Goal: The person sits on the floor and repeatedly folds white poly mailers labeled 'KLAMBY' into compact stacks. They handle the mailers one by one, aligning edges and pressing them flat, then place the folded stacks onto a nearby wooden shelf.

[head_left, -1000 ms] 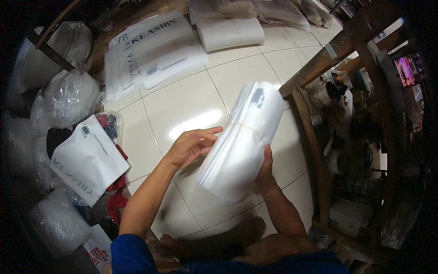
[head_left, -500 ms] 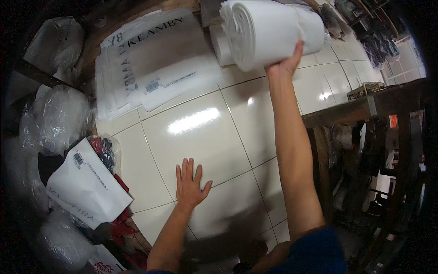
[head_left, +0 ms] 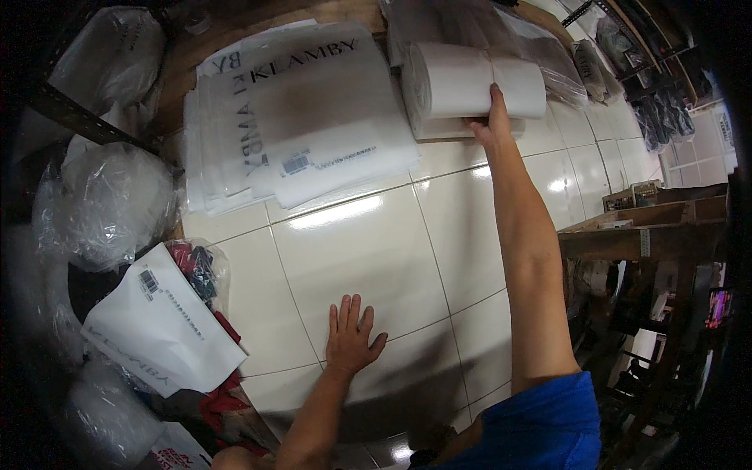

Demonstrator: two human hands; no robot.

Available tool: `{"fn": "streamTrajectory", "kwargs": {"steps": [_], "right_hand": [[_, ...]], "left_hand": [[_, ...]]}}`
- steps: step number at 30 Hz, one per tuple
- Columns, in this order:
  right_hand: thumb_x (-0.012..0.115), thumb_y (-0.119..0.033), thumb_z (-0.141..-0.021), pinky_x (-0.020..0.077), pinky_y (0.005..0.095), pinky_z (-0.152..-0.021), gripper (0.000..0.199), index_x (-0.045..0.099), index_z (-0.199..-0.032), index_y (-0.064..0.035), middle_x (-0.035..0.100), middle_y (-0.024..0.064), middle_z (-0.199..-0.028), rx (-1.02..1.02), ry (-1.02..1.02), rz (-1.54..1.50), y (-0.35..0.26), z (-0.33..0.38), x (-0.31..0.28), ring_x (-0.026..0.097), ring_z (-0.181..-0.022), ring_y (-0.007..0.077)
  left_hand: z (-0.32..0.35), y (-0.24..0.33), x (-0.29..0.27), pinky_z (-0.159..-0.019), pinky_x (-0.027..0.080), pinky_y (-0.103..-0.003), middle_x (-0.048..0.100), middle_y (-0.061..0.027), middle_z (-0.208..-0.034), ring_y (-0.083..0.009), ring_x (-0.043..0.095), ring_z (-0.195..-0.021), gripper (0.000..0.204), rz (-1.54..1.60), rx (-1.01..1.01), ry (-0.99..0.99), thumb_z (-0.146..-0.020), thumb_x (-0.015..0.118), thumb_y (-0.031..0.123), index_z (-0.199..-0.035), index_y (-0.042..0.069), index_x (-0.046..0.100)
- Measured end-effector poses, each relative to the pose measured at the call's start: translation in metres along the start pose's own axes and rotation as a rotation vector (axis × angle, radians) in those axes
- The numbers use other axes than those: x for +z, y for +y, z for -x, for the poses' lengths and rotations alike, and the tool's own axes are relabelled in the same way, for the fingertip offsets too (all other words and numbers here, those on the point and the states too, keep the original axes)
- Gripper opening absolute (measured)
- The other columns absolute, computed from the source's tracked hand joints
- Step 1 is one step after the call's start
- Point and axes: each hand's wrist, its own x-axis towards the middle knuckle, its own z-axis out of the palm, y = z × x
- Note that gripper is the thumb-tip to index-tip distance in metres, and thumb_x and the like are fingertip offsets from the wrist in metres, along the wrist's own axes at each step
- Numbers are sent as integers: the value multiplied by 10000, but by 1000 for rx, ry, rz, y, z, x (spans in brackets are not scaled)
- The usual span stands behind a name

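Note:
My right hand [head_left: 493, 117] stretches far ahead and grips a thick white roll [head_left: 462, 84], its thumb over the near side. A thin band runs round the roll's middle. Under it a second pale bundle [head_left: 446, 128] shows in part, and the two appear to touch. My left hand [head_left: 354, 337] rests flat on the cream tiles [head_left: 368, 258] with fingers spread, holding nothing. To the left of the roll lies a stack of translucent white printed bags [head_left: 321, 110], spread in overlapping layers.
At the left are clear plastic-wrapped bundles [head_left: 117, 204] and a white printed bag [head_left: 168, 321] over red and dark cloth. More clear plastic sleeves [head_left: 540, 59] lie behind the roll. On the right stands a wooden shelf [head_left: 642, 235] with mixed things below.
My right hand has lowered the white roll from mid-air onto the pale bundle at the back. The left hand stays flat on the tiles. The whole view has shifted slightly.

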Motion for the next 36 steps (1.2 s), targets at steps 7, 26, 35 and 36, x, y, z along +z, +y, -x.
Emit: {"fn": "streamTrajectory", "kwargs": {"steps": [7,26,35,36], "right_hand": [[667,-562,-832,517,505,-832,728,432,-1363,-122,475,172,-1276,193,8,273,-26,-9,-17,495,-1088,353],[841,-394,-733,548,511,-685,1042,153,-1392,27,514,249,-1265,-30,207,190,-14,-33,12,586,-1035,405],[716,-572,-792,615,375,-623,807,480,-1233,62,539,274,-1159,113,-14,486,-28,-7,9,635,-862,340],[709,-572,-798,615,353,-619,793,489,-1219,62,548,267,-1125,110,-6,476,-32,4,5,640,-837,323]], "left_hand": [[0,-1,8,-1116,197,-625,317,-266,-1463,-440,246,-1399,645,-31,27,26,-806,693,416,-1280,18,511],[4,-1,7,-1101,207,-645,308,-261,-1469,-458,283,-1378,653,-32,-3,33,-774,725,405,-1263,25,518],[4,2,-7,-1139,193,-578,323,-232,-1481,-391,261,-1408,658,-109,-68,-58,-799,686,444,-1304,68,496],[3,2,-5,-1139,195,-576,326,-232,-1481,-392,265,-1406,657,-98,-57,-41,-797,686,442,-1303,67,497]]}}
